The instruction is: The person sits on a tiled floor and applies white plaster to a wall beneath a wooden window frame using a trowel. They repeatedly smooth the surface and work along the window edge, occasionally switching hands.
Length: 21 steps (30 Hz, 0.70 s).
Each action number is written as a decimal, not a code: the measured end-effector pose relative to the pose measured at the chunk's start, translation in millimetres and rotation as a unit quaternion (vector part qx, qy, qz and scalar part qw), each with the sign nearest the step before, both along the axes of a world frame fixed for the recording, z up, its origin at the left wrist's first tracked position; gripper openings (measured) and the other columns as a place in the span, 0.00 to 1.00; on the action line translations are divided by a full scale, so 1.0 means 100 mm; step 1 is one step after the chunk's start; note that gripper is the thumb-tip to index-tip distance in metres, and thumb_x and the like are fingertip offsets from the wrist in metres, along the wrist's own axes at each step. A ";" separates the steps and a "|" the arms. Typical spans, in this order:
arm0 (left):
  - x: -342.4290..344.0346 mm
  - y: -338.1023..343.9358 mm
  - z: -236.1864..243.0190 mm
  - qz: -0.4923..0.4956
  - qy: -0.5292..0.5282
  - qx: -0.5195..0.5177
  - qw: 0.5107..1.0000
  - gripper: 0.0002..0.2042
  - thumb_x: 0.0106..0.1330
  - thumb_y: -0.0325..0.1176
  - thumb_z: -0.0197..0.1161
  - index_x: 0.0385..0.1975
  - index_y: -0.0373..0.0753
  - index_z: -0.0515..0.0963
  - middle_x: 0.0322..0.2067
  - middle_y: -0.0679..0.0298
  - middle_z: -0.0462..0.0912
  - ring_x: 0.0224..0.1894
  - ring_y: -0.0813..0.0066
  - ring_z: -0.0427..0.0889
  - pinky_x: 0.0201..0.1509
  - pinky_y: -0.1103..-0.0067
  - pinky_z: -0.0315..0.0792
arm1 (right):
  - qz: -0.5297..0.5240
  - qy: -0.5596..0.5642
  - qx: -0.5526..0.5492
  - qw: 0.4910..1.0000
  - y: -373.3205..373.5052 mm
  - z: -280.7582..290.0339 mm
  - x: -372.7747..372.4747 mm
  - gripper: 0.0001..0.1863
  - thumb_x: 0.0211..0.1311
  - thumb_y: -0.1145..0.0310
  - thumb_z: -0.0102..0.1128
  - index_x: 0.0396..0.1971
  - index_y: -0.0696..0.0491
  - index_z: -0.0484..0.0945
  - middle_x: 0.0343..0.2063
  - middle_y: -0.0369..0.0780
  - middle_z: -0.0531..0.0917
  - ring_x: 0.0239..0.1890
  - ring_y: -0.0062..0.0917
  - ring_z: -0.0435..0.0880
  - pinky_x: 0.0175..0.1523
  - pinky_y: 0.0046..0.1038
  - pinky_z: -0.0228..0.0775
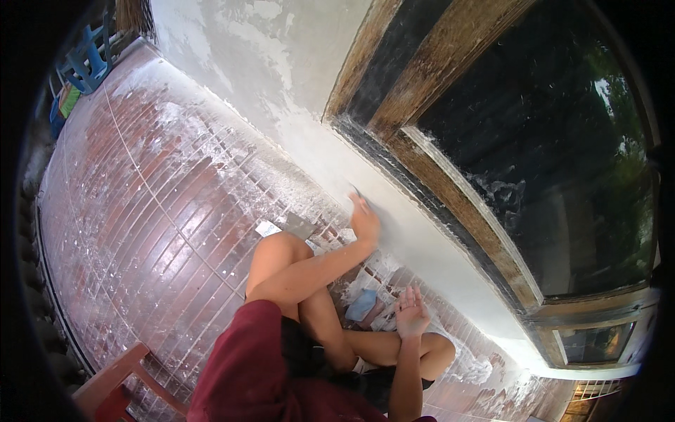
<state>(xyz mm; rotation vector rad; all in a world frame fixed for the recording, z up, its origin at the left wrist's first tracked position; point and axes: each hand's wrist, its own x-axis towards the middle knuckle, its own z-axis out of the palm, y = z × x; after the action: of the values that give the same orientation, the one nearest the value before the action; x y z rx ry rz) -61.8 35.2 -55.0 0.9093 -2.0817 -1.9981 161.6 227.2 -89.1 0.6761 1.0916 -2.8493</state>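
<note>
My left hand (364, 224) reaches up to the pale plastered wall (394, 225) under the window. Its fingers press near the wall around a thin, dark-edged piece (356, 190), mostly hidden, whose kind I cannot make out. Palm showing and fingers stretched out, my right hand (412, 315) is raised above my bent leg with nothing in it. A crumpled light-blue item (361, 305) lies on the floor between my legs and the wall. Beside my left knee are a flat grey piece (299, 225) and a white piece of paper (267, 228).
White dust and flakes cover much of the red tiled floor (176, 225). A dark glass window with a worn wooden frame (478, 218) stands above the low wall. A red plastic chair (116, 383) is at lower left; blue plastic chairs (90, 63) stand at far left.
</note>
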 end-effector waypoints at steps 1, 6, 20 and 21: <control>0.18 0.00 0.07 -0.135 -0.030 0.003 0.990 0.21 0.77 0.41 0.41 0.58 0.31 0.69 0.39 0.43 0.81 0.44 0.45 0.81 0.50 0.60 0.72 | 0.006 0.008 0.000 1.000 0.01 -0.01 0.00 0.29 0.66 0.55 0.49 0.66 0.47 0.64 0.64 0.35 0.69 0.59 0.29 0.70 0.57 0.36 0.65; 0.74 0.32 0.55 -0.601 -0.078 0.212 0.767 0.15 0.70 0.37 0.48 0.38 0.31 0.78 0.34 0.47 0.82 0.37 0.54 0.82 0.42 0.62 0.74 | -0.072 -0.036 -0.043 0.996 -0.04 0.07 0.03 0.32 0.66 0.49 0.51 0.66 0.48 0.64 0.61 0.40 0.72 0.54 0.34 0.76 0.58 0.40 0.67; 0.78 -0.22 0.17 -0.799 0.120 -0.374 0.455 0.14 0.56 0.38 0.63 0.36 0.36 0.85 0.35 0.52 0.86 0.40 0.55 0.86 0.38 0.60 0.79 | 0.361 -0.045 0.509 0.780 -0.62 0.35 -0.09 0.10 0.70 0.68 0.55 0.42 0.58 0.81 0.35 0.33 0.86 0.41 0.27 0.85 0.48 0.27 0.73; 0.78 -0.20 0.16 -0.783 0.117 -0.399 0.463 0.14 0.56 0.39 0.64 0.36 0.35 0.85 0.35 0.53 0.86 0.40 0.56 0.86 0.37 0.60 0.79 | 0.319 -0.015 0.582 0.748 -0.64 0.38 -0.14 0.11 0.69 0.67 0.56 0.42 0.58 0.81 0.36 0.34 0.86 0.41 0.29 0.85 0.47 0.29 0.72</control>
<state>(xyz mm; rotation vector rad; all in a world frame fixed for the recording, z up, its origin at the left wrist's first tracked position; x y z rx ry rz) 16.3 14.8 -38.9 -1.9433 -3.1518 -0.4375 148.1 162.9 -51.4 0.1959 2.4379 -1.3377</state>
